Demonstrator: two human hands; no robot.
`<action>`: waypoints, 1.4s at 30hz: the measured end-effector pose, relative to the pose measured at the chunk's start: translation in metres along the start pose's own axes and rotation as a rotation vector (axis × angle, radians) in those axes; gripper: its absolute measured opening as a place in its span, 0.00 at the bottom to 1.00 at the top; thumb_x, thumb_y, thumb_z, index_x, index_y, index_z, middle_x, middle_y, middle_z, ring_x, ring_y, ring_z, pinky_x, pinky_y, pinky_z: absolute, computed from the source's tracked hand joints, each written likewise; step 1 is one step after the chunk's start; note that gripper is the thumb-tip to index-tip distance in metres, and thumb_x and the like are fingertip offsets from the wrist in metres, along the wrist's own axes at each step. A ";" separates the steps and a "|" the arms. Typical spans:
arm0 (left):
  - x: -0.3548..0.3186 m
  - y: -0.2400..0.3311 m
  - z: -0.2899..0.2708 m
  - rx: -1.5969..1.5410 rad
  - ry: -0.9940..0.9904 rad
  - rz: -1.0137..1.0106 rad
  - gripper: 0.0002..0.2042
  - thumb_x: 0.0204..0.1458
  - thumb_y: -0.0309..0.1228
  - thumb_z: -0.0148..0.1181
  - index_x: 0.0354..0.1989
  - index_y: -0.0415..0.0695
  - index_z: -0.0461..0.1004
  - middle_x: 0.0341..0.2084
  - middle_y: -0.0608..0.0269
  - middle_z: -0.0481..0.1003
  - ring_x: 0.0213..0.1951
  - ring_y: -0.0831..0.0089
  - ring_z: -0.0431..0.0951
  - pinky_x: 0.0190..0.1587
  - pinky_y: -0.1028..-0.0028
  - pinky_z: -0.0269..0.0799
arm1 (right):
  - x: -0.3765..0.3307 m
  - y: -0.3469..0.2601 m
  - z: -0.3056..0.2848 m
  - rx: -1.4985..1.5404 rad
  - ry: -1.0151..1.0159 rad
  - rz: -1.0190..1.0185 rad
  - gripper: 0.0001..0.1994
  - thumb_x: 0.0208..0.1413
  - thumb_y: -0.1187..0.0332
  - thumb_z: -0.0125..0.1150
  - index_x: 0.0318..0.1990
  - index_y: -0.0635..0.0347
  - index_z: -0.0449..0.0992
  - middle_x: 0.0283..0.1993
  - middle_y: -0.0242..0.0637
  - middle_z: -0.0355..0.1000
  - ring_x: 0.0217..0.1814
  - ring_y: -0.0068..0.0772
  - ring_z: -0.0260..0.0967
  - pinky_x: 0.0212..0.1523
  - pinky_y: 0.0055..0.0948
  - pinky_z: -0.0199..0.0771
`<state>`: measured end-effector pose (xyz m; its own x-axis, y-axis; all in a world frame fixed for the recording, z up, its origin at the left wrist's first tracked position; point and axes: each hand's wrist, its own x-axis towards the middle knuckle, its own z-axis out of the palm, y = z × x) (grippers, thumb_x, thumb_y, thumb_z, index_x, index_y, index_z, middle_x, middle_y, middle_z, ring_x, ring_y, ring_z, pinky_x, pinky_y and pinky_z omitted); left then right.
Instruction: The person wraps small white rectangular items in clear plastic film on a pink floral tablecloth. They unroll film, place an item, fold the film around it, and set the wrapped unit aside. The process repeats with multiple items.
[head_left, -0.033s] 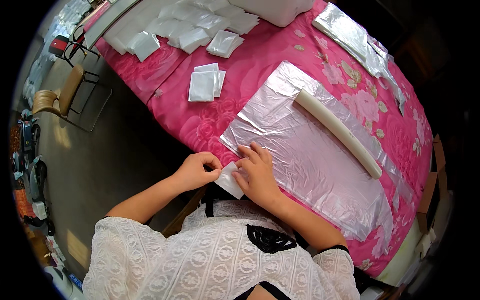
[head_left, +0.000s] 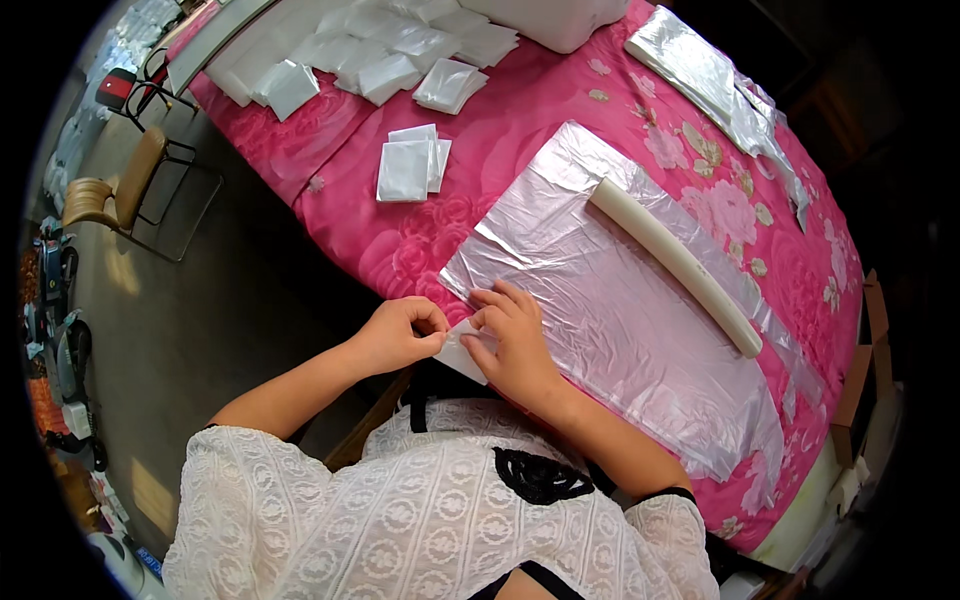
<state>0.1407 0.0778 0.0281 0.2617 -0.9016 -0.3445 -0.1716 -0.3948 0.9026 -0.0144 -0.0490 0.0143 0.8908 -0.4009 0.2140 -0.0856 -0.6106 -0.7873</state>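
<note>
The left hand (head_left: 402, 333) pinches a white packet (head_left: 460, 360) at the plastic sheet's (head_left: 600, 290) eight o'clock, apparently steadying it; the right hand (head_left: 518, 348) covers its three o'clock side, grip unclear.

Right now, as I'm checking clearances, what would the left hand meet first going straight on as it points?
The left hand would probably meet the right hand first, just past the small white sheet between them; depth is unclear in this one view.
</note>
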 end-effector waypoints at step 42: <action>0.100 0.077 0.198 0.599 -0.171 0.804 0.41 0.46 0.38 0.61 0.65 0.40 0.43 0.64 0.35 0.37 0.65 0.41 0.39 0.64 0.56 0.41 | -0.202 0.066 -0.145 -0.503 0.271 0.399 0.31 0.56 0.52 0.50 0.60 0.66 0.58 0.65 0.52 0.51 0.67 0.51 0.46 0.65 0.42 0.44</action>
<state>-0.0341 -0.0775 0.0121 -0.2717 -0.9338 0.2329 -0.6968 0.3578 0.6217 -0.2646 -0.1068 0.0029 0.6110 -0.7768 0.1523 -0.6379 -0.5971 -0.4865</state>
